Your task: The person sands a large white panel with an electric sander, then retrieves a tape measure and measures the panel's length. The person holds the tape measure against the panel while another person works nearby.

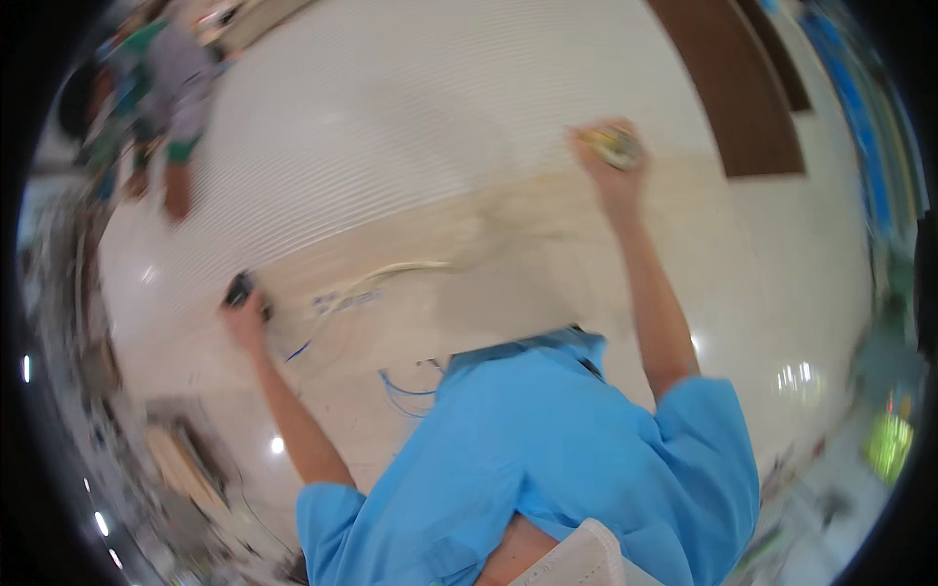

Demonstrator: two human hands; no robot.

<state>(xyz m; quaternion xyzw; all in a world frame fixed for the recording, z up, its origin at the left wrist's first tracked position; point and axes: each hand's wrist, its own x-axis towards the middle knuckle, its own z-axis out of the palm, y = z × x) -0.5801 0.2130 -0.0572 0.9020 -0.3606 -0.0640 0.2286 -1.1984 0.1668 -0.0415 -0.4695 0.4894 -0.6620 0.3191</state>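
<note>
My right hand [614, 184] is stretched far out over the pale surface, with its fingers closed round a yellowish, ring-shaped thing [618, 146] that looks like a roll of tape. Out to the left, my left hand [244, 324] grips a small black object [237, 288]; motion blur hides its exact kind. Between my hands, a thin pale strip or cord [405, 266] lies near blue markings on the big pale worktop [576, 254]. Beyond it spreads a white, finely ribbed sheet [420, 127].
Dark brown boards [743, 107] lie at the far right. Another person [166, 88] stands at the far left edge of the surface. Blue wire-like pieces [401, 396] are close to my body. A wooden piece [181, 464] shows at the lower left.
</note>
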